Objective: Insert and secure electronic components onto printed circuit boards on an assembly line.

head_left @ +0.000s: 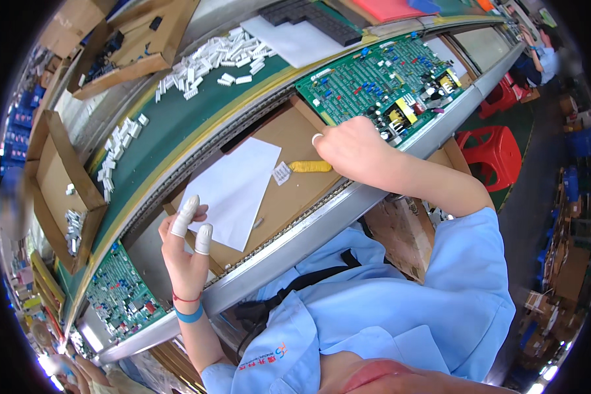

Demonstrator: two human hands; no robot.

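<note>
Circuit board (368, 82) just beside right grip (353, 150), fingers curled, hold unclear, left grip (188, 259) spread near paper (243, 177)

One wide fisheye view, worn on the head and looking steeply down.
From the left camera of a side-by-side pair, it sees the wearer's blue shirt (407, 308) very near at the lower edge, the left hand (187, 246) and right hand (354, 148) a little farther off, the metal rail (282, 249) running diagonally, and distant floor (538, 223) at right, inside a dark, curved rim.
</note>
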